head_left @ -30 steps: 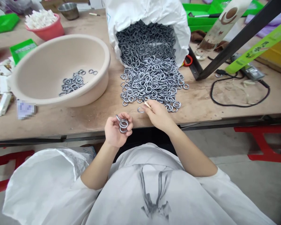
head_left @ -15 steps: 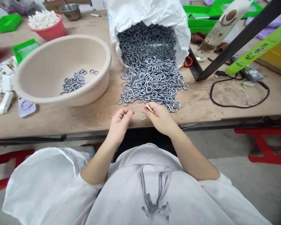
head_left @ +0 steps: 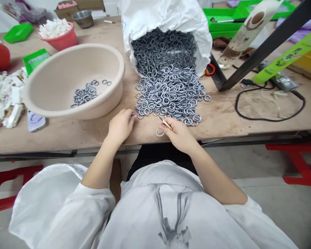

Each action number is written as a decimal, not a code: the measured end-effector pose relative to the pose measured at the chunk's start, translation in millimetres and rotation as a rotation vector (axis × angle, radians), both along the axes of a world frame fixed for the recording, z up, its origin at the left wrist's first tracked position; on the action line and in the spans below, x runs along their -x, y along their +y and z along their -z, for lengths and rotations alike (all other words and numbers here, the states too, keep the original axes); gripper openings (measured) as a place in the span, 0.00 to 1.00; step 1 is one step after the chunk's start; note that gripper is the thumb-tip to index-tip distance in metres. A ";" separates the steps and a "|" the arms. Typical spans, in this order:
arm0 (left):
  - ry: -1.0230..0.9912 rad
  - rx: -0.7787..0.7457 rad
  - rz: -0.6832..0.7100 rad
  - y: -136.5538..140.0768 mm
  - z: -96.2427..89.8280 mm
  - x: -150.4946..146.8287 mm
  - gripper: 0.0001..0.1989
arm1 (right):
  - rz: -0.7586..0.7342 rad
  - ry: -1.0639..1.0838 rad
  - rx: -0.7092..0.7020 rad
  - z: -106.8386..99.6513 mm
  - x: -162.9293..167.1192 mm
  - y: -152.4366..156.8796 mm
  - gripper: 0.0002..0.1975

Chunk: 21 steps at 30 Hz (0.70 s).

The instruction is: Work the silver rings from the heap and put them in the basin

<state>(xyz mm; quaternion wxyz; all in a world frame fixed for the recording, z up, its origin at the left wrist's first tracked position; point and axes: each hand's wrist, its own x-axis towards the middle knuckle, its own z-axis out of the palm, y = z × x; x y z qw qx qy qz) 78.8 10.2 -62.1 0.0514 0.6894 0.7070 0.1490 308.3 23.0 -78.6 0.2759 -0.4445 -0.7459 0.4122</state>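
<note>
While the L hand [head_left: 121,125], palm down w/ fingers curled, pinches a dk-grey ring [head_left: 132,115], mostly hidden, at thumb & forefinger just beside the pile, the R hand [head_left: 178,134] grasps 1 slim wooden-handled tool [head_left: 167,124], dark tip pointing up-left. Item: 1 loose ring [head_left: 158,135], silver-grey, touching R fingertips nr. table edge; can't tell if gripped or only lying there. Item: ring pile [head_left: 171,91], qty. large, spilling from mouth of white sack [head_left: 166,15] onto wooden worktable [head_left: 67,136]; nearest rings just beyond both hands. Item: beige oval basin [head_left: 67,64], L of sack, w/ small cluster of same-type rings [head_left: 85,95] on its floor, plus 2 set apart fr. cluster. Far L: red bowl [head_left: 64,40] heaped w/ white pcs., green tray [head_left: 36,58] behind basin, stainless bowl [head_left: 83,20] toward back, lilac phone [head_left: 36,121] by basin's near-L side, white strips [head_left: 11,93] in a heap. R side: red-handled scissors [head_left: 209,70], partly hidden; blk. metal bracket [head_left: 245,64], tilted; lime-green strip [head_left: 290,55]; blk. cable [head_left: 237,110], looped on tabletop.
</note>
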 end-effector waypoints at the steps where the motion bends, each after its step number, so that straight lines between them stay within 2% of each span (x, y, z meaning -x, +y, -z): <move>1: -0.026 -0.107 -0.013 -1.3 -10.3 4.0 0.11 | 0.001 -0.004 0.006 0.1 -0.3 0.2 0.10; 3: -0.030 -0.379 -0.099 1.1 -38.0 19.1 0.13 | 0.001 0.000 0.007 -0.1 -0.3 0.7 0.10; 5: 0.082 -0.591 -0.242 8.6 -67.3 38.7 0.18 | 0.001 0.020 -0.008 -0.5 0.1 1.0 0.10; 7: 0.157 -0.474 -0.315 14.5 -87.5 51.2 0.21 | 0.006 0.049 -0.014 -1.2 0.4 1.0 0.10; 9: 0.158 -0.452 -0.281 13.2 -91.8 45.7 0.27 | 0.013 0.088 0.003 -2.5 0.6 0.7 0.09; 10: 0.111 -0.470 -0.182 9.1 -87.4 35.4 0.26 | 0.015 0.118 0.021 -3.4 0.7 0.5 0.09; 11: 0.009 -0.538 -0.055 3.3 -79.1 21.2 0.20 | 0.014 0.159 0.047 -4.5 0.9 0.2 0.09; 12: -0.167 -0.453 0.092 -3.7 -67.8 4.8 0.15 | 0.007 0.213 0.079 -5.8 1.2 -0.2 0.08; 13: -0.387 -0.291 0.240 -11.1 -54.6 -12.2 0.14 | -0.004 0.278 0.115 -7.2 1.4 -0.7 0.08; 14: -0.580 -0.074 0.322 -18.1 -40.6 -28.4 0.15 | -0.017 0.349 0.155 -8.6 1.6 -1.5 0.08; 15: -0.772 0.088 0.355 -24.0 -26.9 -42.7 0.16 | -0.027 0.419 0.195 -10.0 1.6 -2.7 0.09; 17: -1.108 0.257 0.334 -31.7 -4.0 -63.4 0.19 | -0.034 0.522 0.257 -12.1 0.9 -6.2 0.12; 19: -1.361 0.288 0.244 -34.9 9.7 -74.8 0.21 | -0.027 0.543 0.273 -13.1 -0.3 -11.4 0.16; 21: -1.517 0.279 0.140 -36.8 14.4 -80.8 0.21 | -0.028 0.507 0.245 -12.5 -1.1 -17.1 0.19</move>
